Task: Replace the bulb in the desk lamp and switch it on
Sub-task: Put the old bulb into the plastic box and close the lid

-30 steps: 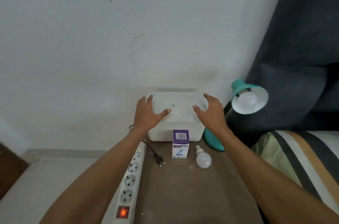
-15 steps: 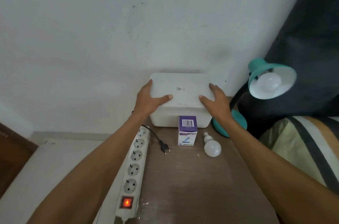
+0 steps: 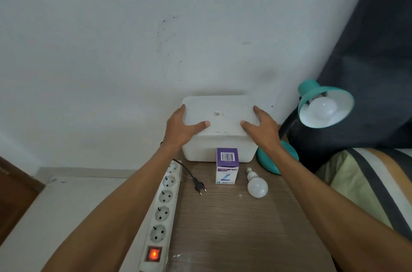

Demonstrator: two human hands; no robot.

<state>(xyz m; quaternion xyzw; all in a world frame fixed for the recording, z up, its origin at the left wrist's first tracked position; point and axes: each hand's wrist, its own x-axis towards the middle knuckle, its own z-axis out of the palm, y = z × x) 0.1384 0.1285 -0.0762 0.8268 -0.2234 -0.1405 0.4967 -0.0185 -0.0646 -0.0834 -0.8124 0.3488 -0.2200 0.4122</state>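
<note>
A teal desk lamp [image 3: 312, 93] stands at the right of the brown table, its shade facing me with an unlit white bulb [image 3: 322, 108] screwed in. A loose white bulb [image 3: 256, 185] lies on the table beside a purple and white bulb carton [image 3: 227, 165]. The lamp's black plug [image 3: 199, 186] lies unplugged next to a white power strip [image 3: 163, 209] whose switch glows orange. My left hand [image 3: 181, 129] and my right hand [image 3: 263, 130] grip the two front corners of the lid of a white plastic box [image 3: 219, 115] against the wall.
The brown table [image 3: 234, 227] meets a white wall at the back. A dark curtain [image 3: 367, 71] hangs behind the lamp. A striped cushion [image 3: 367, 182] lies at the right. The floor and a brown door edge [image 3: 13, 193] are at the left.
My hands moved from the top of the white box lid out to its front corners and closed on it. The camera tilted, so the lamp sits higher and further right.
</note>
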